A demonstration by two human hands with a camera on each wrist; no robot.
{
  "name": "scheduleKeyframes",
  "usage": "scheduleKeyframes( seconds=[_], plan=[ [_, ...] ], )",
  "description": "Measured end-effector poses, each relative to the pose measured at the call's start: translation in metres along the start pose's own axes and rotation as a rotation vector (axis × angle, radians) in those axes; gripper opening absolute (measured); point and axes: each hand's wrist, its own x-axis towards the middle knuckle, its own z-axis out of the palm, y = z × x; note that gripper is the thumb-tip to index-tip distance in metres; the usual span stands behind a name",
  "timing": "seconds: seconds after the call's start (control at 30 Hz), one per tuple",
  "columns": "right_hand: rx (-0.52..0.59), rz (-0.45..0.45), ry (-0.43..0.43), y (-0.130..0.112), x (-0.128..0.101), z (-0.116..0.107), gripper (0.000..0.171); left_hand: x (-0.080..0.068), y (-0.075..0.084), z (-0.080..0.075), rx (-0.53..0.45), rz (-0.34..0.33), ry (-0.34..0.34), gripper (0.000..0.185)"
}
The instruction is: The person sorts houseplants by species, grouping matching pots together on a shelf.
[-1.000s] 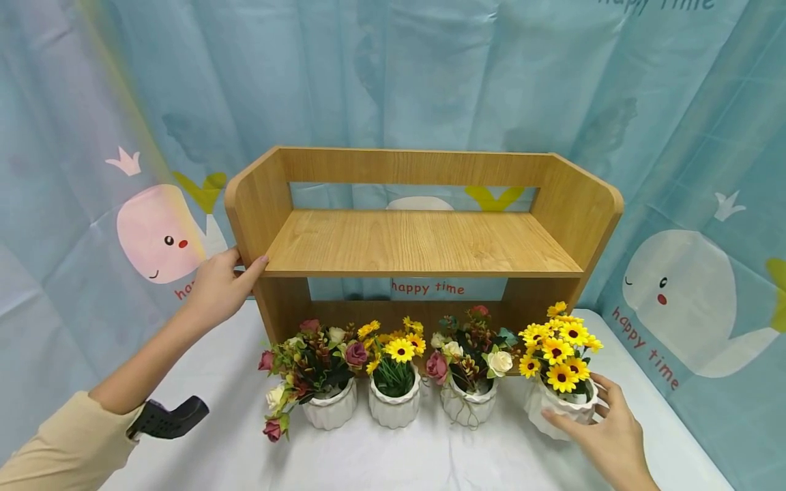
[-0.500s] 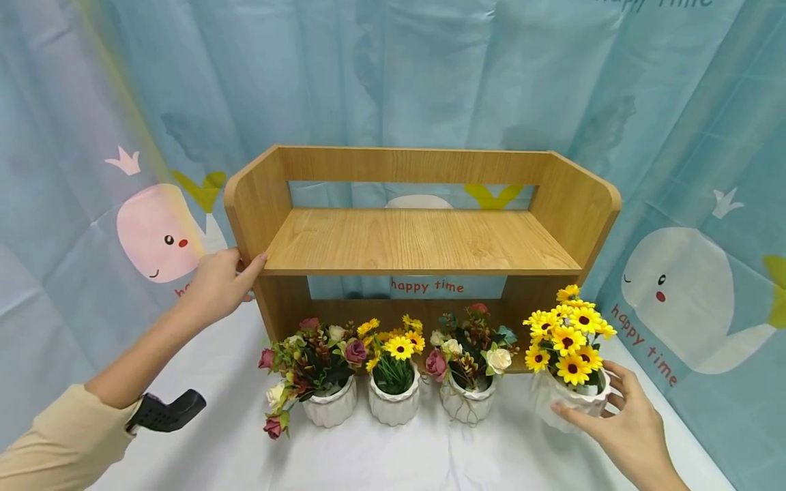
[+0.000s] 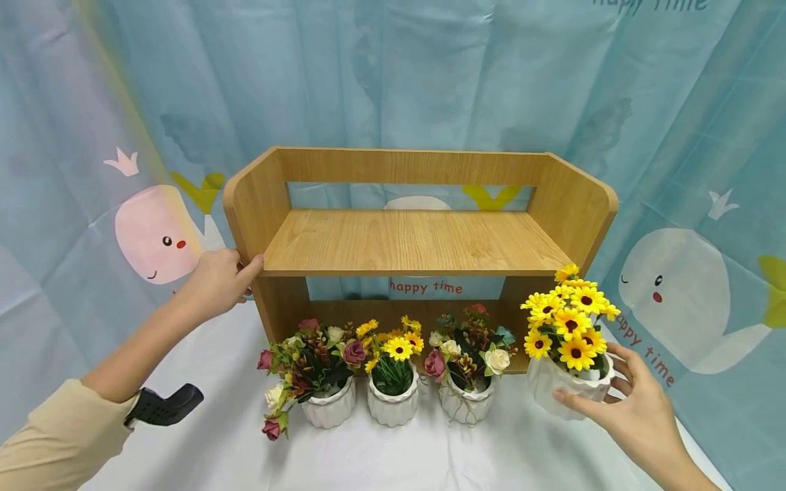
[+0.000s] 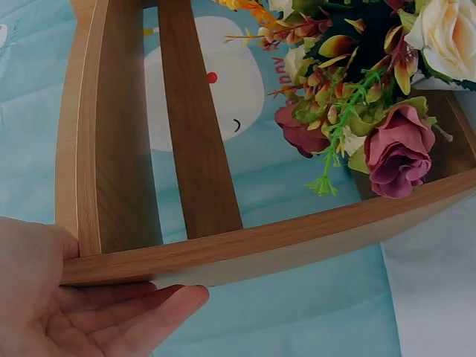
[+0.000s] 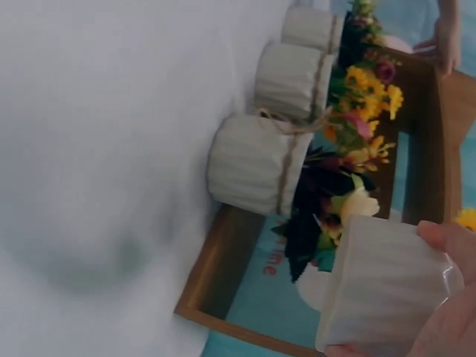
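Left hand (image 3: 215,283): pinches the left side panel (image 3: 260,211) of the two-tier wooden shelf (image 3: 417,239), thumb at the front edge, fingers round the outer side. Reads as a steadying hold.
Right hand (image 3: 641,409): grips the sunflower pot (image 3: 555,395), thumb across the near wall, fingers on its right side. Holding the wall, not the blooms, presumably spares the stems and keeps it roughly upright.
Sunflower pot: right end, near side of the shelf, by the right side panel (image 3: 574,204). Looks off the tablecloth (image 3: 430,470), but the right wrist view is blurred, so I wouldn't swear to the clearance.
Pot row: left rose pot (image 3: 329,409), daisy pot (image 3: 393,406), right rose pot (image 3: 467,404), upright on the tablecloth just in front of the lower tier. Spacing probably leaves finger room, though the left roses spill toward the daisies.
Backdrop: blue "happy time" curtain (image 3: 430,82) on the far side, likely there to screen the background.
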Motion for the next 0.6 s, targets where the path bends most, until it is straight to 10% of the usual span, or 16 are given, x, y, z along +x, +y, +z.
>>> scheduleKeyframes(
  seconds=[0.27, 0.6],
  plan=[
    [0.026, -0.209, 0.052, -0.012, 0.000, -0.006, 0.106, 0.002, -0.001, -0.002, -0.041, -0.029, -0.037, 0.056],
    [0.017, -0.232, -0.007, -0.038, 0.006, -0.016, 0.105, -0.001, 0.003, -0.002, -0.067, -0.045, -0.047, 0.058]
  ],
)
